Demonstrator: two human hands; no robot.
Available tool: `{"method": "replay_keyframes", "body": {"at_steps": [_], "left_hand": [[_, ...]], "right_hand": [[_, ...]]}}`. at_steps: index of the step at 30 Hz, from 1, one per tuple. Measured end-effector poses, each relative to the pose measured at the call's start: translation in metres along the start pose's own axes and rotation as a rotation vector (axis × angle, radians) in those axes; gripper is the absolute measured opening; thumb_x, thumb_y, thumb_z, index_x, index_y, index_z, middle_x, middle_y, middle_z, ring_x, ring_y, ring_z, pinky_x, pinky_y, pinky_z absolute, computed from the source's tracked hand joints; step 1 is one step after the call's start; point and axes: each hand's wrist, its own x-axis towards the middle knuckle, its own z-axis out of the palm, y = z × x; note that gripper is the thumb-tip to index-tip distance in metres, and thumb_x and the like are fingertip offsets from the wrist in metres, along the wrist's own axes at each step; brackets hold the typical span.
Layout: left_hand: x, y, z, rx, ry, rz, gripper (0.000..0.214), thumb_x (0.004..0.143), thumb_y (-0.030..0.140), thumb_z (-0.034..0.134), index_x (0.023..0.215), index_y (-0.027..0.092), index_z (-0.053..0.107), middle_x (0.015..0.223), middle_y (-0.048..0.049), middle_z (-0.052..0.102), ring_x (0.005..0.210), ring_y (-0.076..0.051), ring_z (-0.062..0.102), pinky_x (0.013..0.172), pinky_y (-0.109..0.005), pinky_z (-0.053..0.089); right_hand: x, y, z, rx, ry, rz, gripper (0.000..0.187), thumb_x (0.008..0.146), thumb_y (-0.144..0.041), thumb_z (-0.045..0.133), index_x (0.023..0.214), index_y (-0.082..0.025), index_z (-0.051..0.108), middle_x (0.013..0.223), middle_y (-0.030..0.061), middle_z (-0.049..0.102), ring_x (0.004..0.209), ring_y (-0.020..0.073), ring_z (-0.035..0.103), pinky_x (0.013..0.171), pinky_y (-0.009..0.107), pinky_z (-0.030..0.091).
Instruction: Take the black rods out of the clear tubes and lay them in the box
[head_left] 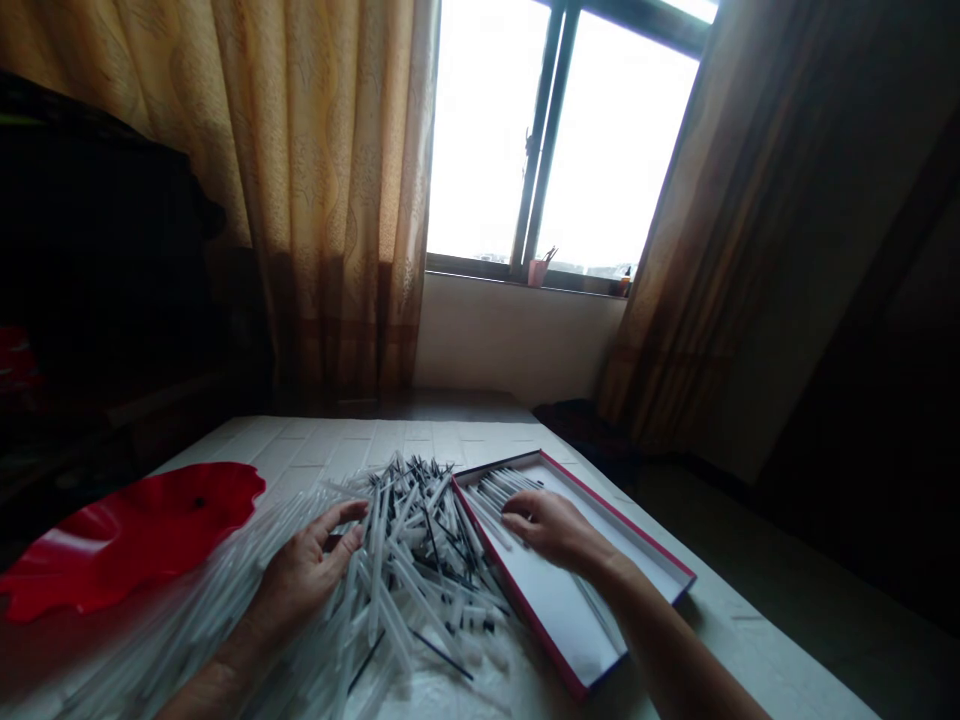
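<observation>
My left hand (309,560) is at the left side of a pile of loose pen parts (405,530), thumb and index finger curved but apart, with nothing visible between them. The pile mixes whitish see-through barrels, thin dark refills and small dark and white pieces. My right hand (551,525) reaches into a shallow white box with a red rim (622,510). Its fingers are curled down beside a row of slim whitish pens (510,485) at the box's far left; what they grip is hidden. Clear tubes (217,580) lie bundled under and left of my left arm.
A red wavy-edged dish (150,525) is at the table's left. The white brick-patterned tablecloth (300,440) ends at an edge right of the box. Beyond are curtains (330,200) and a window with a pink cup (537,272) on its sill.
</observation>
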Motion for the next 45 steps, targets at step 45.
{"method": "replay_keyframes", "body": {"at_steps": [45], "left_hand": [[-0.045, 0.031, 0.027, 0.312, -0.49, 0.265, 0.028, 0.095, 0.045, 0.05, 0.083, 0.025, 0.065, 0.063, 0.0032, 0.063, 0.058, -0.016, 0.06, 0.056, -0.025, 0.031]], "right_hand": [[-0.005, -0.033, 0.097, 1.358, 0.099, -0.148, 0.051, 0.079, -0.066, 0.068, 0.079, -0.015, 0.07, 0.064, 0.0002, 0.065, 0.044, 0.0084, 0.051, 0.044, 0.02, 0.039]]}}
